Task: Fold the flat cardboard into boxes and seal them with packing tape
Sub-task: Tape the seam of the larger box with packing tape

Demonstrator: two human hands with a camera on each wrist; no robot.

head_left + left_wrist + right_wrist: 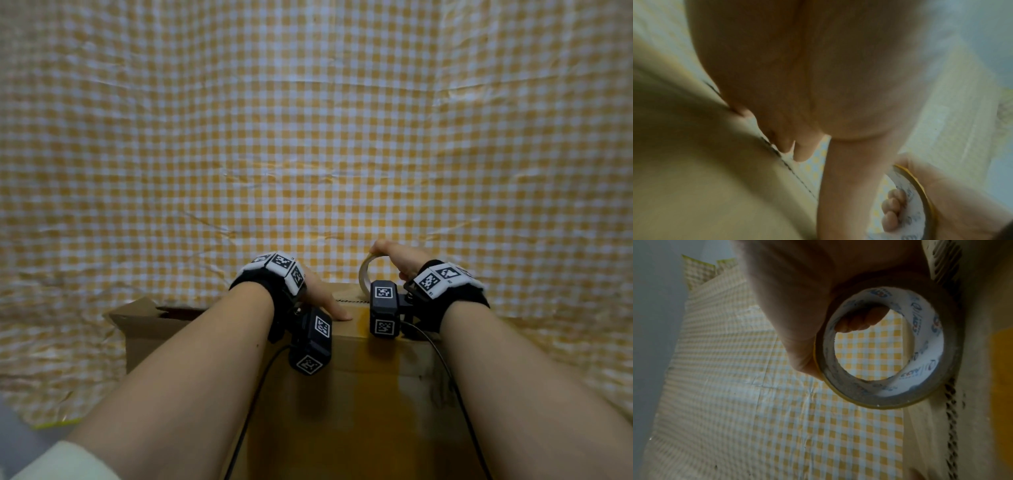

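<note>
Cardboard box (pixel 342 394) at 6 o'clock gets its seam taped: left hand (pixel 322 298) lies flat, fingers extended, apparently pinning the flaps, while right hand (pixel 400 260) curls around the tape roll (pixel 363 275) at the far edge. Steady tension and firm pressing should prevent wrinkles.

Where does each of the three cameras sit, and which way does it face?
Head: above, facing down at the cardboard box; both forearms show.
Left wrist: under the left hand, along its fingers at the box edge.
Right wrist: along the right hand, through the tape roll.
Shared: all three show the roll and the checked cloth.
</note>
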